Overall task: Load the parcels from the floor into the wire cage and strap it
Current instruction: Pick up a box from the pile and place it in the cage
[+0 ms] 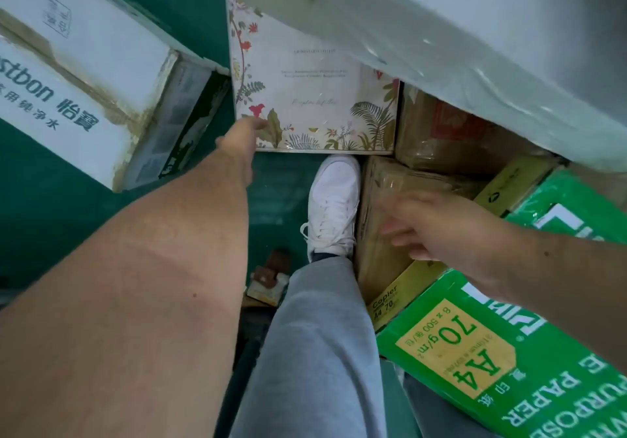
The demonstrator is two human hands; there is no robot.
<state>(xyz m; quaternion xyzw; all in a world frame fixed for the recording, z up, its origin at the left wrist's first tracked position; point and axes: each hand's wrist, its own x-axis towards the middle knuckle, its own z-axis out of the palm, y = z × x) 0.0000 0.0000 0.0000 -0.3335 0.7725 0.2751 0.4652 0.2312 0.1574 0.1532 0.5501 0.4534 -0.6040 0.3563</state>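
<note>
The person stood among parcels on the green floor (68, 217), and the left hand (239, 135) reached down with straight fingers touching the near left corner of the flowered box (315, 91), not closed on it. The right hand (431, 227), blurred, was open with spread fingers over a brown carton (383, 179) beside the white shoe (334, 207), holding nothing. A green paper box (475, 352) lay just beside this carton.

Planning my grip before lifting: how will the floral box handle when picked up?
The floral box is probably stiff: its edges look straight and square. It is likely slippery, since glossy film glints on its face. The left hand touches only one corner, so the box may tilt if lifted from there.
</note>
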